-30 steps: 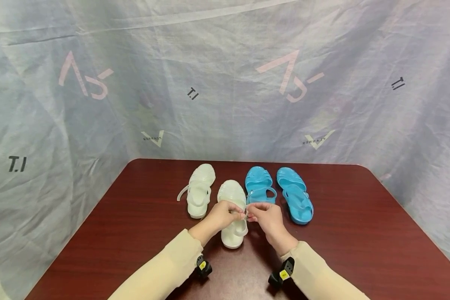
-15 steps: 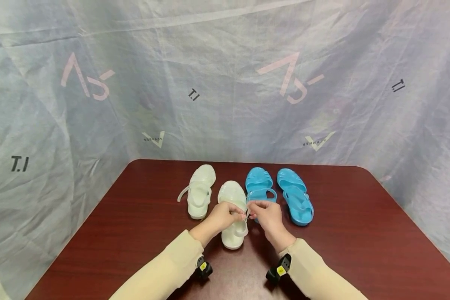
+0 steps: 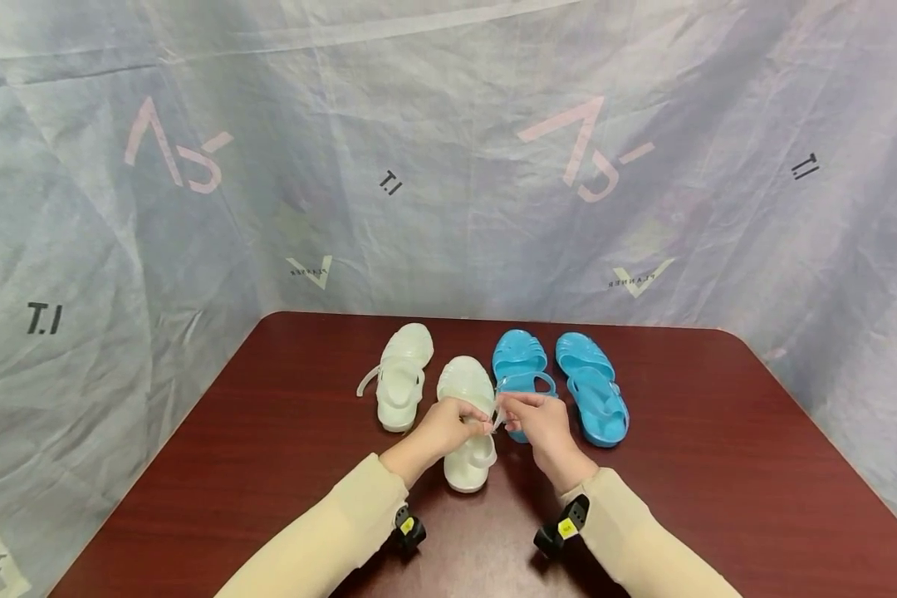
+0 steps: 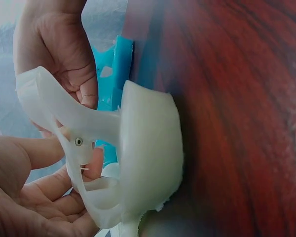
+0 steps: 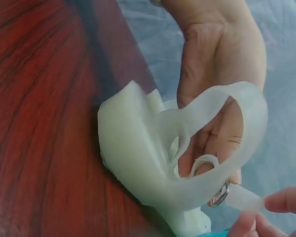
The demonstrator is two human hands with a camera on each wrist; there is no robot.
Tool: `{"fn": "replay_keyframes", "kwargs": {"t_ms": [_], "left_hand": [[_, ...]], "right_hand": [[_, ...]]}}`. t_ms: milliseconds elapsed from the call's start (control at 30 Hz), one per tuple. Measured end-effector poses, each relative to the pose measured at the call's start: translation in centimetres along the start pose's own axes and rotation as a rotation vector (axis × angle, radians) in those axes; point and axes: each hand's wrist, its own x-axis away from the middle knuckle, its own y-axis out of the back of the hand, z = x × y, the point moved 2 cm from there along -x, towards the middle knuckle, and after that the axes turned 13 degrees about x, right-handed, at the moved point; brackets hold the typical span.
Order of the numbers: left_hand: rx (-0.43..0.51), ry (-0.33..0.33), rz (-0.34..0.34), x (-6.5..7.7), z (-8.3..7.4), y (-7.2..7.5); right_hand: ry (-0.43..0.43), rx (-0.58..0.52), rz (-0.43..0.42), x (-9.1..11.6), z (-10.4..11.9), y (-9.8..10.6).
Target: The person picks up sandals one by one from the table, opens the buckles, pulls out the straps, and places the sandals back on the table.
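A white jelly sandal (image 3: 467, 465) lies toe away from me at the middle of the table. My left hand (image 3: 448, 425) pinches its ankle strap beside the metal buckle (image 5: 220, 194). With thumb and forefinger, my right hand (image 3: 541, 423) pinches the free end of that strap (image 5: 244, 199), which runs out through the buckle. The strap's loop stands up over the heel in both wrist views. The other white sandal (image 3: 399, 382), its strap end sticking out to the left, lies farther left.
Two blue sandals lie to the right: one (image 3: 519, 353) close behind my right hand and partly covered by it, the other (image 3: 601, 407) farther right. The dark red wooden table (image 3: 718, 465) ends at a hanging grey cloth (image 3: 448, 166).
My right hand has drawn slightly away from my left, and more of the strap now shows between them. The left hand keeps its place on the sandal. The other sandals lie unmoved.
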Motion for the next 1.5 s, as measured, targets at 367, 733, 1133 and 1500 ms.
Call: {"fn": "replay_keyframes", "kwargs": {"t_ms": [367, 733, 1133, 1500], "left_hand": [[0.066, -0.011, 0.046, -0.2, 0.2, 0.4], [0.138, -0.036, 0.101, -0.1, 0.5, 0.9], [0.142, -0.02, 0.077, 0.0, 0.2, 0.9], [0.152, -0.06, 0.04, 0.0, 0.2, 0.8]], "right_hand": [[-0.003, 0.183, 0.167, 0.2, 0.0, 1.8], [0.143, 0.249, 0.247, 0.8, -0.7, 1.5], [0.139, 0.233, 0.204, 0.9, -1.0, 0.1], [0.121, 0.245, 0.183, 0.4, -1.5, -0.3]]}}
